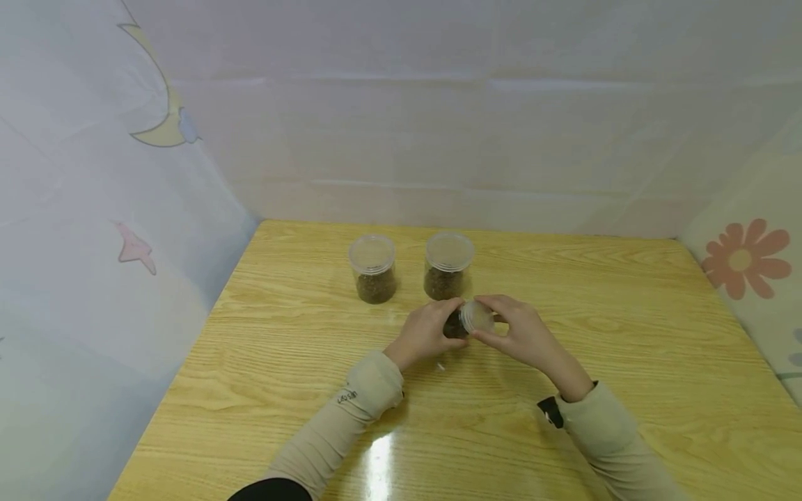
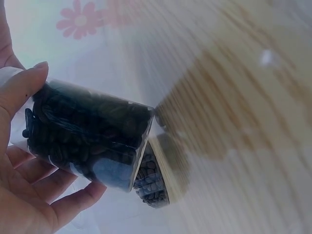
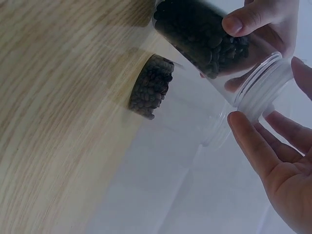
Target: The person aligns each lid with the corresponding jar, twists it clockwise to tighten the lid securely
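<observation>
A clear jar of dark coffee beans [image 2: 87, 131] is tilted on its side in front of the person, its base toward the left. The left hand [image 1: 430, 328] grips the jar's body, thumb on one side and fingers on the other. At the jar's other end is its clear ridged lid [image 3: 265, 87], pinched by the fingers and thumb of the right hand [image 1: 520, 330]. The lid sits on the jar's mouth. Beans lie along the lower wall of the tilted jar.
Behind the hands, two lidded clear jars stand on the wooden table [image 1: 282, 313]: a left jar [image 1: 374, 271] and a right jar [image 1: 447, 268], each partly filled with dark beans. Light patterned cloth [image 1: 401, 139] hangs behind the table and along its sides.
</observation>
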The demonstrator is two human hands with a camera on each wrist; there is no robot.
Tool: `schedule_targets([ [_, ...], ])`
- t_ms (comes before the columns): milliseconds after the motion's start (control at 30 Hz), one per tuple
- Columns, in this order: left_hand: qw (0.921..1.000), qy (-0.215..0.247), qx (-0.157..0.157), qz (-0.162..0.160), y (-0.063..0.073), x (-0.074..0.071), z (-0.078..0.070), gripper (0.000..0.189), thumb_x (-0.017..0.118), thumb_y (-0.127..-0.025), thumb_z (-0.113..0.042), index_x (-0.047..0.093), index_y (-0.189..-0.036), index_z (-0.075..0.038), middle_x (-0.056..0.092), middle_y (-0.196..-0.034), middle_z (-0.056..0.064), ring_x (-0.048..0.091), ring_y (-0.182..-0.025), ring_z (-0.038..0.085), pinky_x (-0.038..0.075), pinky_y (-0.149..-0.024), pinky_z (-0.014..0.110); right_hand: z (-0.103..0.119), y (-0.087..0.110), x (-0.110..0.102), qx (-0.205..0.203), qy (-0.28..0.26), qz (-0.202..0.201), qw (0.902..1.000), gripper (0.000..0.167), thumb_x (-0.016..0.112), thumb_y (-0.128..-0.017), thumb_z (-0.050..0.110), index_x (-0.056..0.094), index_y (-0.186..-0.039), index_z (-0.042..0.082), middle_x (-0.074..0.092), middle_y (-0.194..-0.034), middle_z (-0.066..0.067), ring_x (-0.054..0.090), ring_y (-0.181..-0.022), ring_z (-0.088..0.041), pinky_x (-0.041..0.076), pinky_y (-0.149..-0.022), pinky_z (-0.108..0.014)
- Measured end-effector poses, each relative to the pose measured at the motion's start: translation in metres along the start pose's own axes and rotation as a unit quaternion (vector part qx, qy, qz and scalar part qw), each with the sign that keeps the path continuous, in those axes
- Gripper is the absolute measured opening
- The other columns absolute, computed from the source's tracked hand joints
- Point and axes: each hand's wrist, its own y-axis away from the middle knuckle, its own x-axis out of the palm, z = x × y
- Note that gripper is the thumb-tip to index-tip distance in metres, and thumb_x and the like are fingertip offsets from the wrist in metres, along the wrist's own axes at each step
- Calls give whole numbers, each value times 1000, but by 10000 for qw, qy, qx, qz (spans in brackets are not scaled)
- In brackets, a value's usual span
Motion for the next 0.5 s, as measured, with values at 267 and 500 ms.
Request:
schedule_targets([
  [267,10000,-32,-47,-26,0,1,0,71,74,-74,-39,46,-130,-5,56,-124,7,56,-107,19,46,-87,31,2,-1,1,1,166,8,9999,52,73,-77,15,53,-118,-9,58,-110,-25,61,-89,-34,53,-69,-38],
  [500,9999,-44,-133,42,-3,2,-1,68,73,-75,-41,48,-129,-7,57,-122,4,57,-104,16,47,-85,30,1,2,1,105,217,31,9997,53,72,-78,17,53,-120,-9,58,-111,-23,61,-89,-32,53,-70,-37],
])
